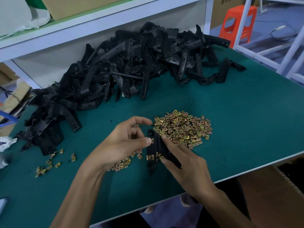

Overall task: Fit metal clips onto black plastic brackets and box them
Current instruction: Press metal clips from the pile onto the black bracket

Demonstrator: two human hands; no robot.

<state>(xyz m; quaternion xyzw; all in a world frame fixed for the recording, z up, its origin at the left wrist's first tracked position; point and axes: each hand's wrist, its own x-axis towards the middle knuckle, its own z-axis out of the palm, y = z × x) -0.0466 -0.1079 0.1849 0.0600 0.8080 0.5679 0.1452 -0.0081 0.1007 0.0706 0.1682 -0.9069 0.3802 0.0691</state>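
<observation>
**A:** Where is the bracket that the person is working on?

**B:** The bracket [152,150] is held up off the green table [238,120], nearly upright between the two hands and just in front of the heap of clips [182,129]. The right hand [184,163] has its fingers wrapped round the lower half, with the forefinger laid straight up along the bracket's right side.

**A:** And the other hand?

**B:** The left hand [121,145] arches over the upper end. Its thumb tip sits against a gold clip [152,140] at the bracket's left edge. The hand seems to pinch it there, though any finger behind it is hidden. A fitted clip [150,157] sits lower down on the same edge.

**A:** What stock is lying about?

**B:** A big pile of brackets [115,71] runs along the back of the table against the white shelf [98,25], well apart from the hands. Scattered clips [49,163] lie near the table's front left, and a few more lie under the left wrist.

**A:** Any boxes?

**B:** A cardboard box [271,195] stands below the table's right front edge, beside the person, and its inside is out of view. A carton [74,7] rests on the shelf above, and its contents cannot be seen either
</observation>
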